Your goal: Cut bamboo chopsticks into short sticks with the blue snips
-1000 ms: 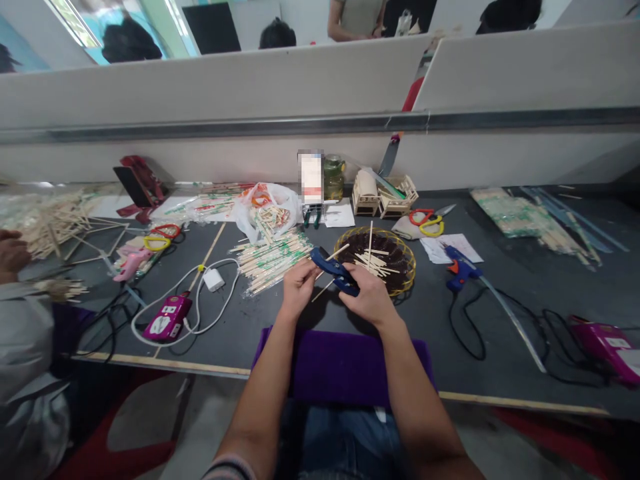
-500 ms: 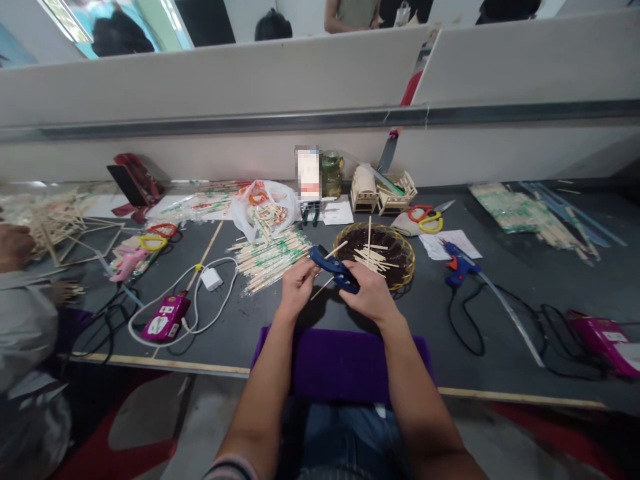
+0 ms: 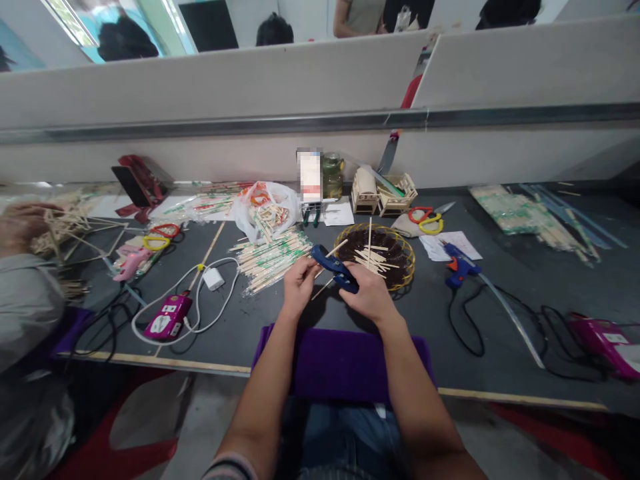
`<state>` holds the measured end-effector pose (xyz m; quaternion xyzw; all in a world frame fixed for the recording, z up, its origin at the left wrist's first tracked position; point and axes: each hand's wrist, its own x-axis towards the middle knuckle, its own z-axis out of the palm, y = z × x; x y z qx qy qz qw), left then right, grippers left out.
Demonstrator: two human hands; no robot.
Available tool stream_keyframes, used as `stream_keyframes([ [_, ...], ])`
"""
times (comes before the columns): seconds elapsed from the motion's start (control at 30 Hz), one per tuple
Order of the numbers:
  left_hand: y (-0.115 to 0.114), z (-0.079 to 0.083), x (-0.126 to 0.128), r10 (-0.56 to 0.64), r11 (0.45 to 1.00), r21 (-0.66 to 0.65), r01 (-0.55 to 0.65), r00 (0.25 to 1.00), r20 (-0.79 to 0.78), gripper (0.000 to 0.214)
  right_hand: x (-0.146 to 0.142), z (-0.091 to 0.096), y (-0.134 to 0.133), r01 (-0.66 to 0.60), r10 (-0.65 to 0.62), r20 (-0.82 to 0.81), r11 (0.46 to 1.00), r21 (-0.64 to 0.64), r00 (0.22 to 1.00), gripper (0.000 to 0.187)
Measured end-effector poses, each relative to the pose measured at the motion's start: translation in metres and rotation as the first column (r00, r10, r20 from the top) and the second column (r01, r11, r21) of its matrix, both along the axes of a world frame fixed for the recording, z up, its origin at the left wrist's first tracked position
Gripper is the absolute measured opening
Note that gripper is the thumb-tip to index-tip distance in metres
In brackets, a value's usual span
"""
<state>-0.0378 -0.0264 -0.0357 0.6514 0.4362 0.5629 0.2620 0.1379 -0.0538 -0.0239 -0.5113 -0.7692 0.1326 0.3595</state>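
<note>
Right then, from biggest to smallest:

Bench: the dark bench point(image 3: 500, 313) runs the full width of the room under a pale partition, with a light wooden strip along its near edge.
Purple cloth: a purple cloth point(image 3: 340, 363) hangs over the near edge, directly beneath the person's forearms.
Co-worker: at the far left a grey sleeve point(image 3: 23, 307) and another person's hand point(image 3: 23, 223) are at a heap of loose sticks.
Stick bundle: a bundle of wrapped sticks point(image 3: 273, 257) lies just left of the person's hands, fanned out on the bench.
Basket: a round wire basket point(image 3: 407, 257) sits just beyond the right hand, with short cut sticks lying inside it.
Glue gun: a blue glue gun point(image 3: 459, 265) lies to the right of the basket, its black cord looping toward the near edge.
Left hand: the left hand point(image 3: 299, 285) is closed, its fingertips pinching a thin stick point(image 3: 334, 251) that slants up toward the basket.
Right hand: the right hand point(image 3: 369, 293) is wrapped around the handles of a blue cutter point(image 3: 334, 268).
Cutter and stick: the cutter is held above the bench between the two hands, its head crossing the stick; whether the blades are biting into the stick I can't tell from where I stand.
</note>
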Motion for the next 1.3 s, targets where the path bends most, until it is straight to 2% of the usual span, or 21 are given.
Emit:
stream_keyframes([
  [0.2,0.0001,0.0002,-0.0032,0.032,0.998,0.054,-0.030,0.998,-0.045,0.022,0.0003,0.0012,-0.0007,0.000,0.000,-0.002,1.000,0.012,1.000,0.042],
  [0.37,0.0010,0.0008,-0.0050,0.007,0.999,0.047,-0.005,0.998,-0.056,0.025,0.0021,0.0020,-0.0001,-0.009,0.009,-0.015,1.000,0.005,1.000,0.040],
  [0.63,-0.0022,0.0035,-0.0033,-0.016,0.998,-0.064,0.013,0.999,-0.051,0.029,0.0029,0.0048,-0.0019,0.000,0.000,0.009,1.000,-0.029,1.000,0.038],
  [0.87,0.0006,-0.0017,0.0001,0.022,0.992,-0.129,-0.011,0.996,0.087,0.021,0.0011,0.0033,-0.0008,0.018,-0.018,0.006,0.997,-0.074,1.000,0.038],
  [1.07,0.0020,-0.0015,-0.0008,0.063,0.994,-0.088,-0.057,0.996,0.066,0.018,-0.0002,-0.0003,0.0005,0.014,-0.013,0.021,0.998,-0.058,1.000,0.043],
  [1.3,0.0018,-0.0047,-0.0037,0.052,0.996,-0.071,-0.049,0.998,0.038,0.020,0.0004,0.0013,0.0000,0.008,-0.007,0.015,1.000,-0.022,1.000,0.047],
])
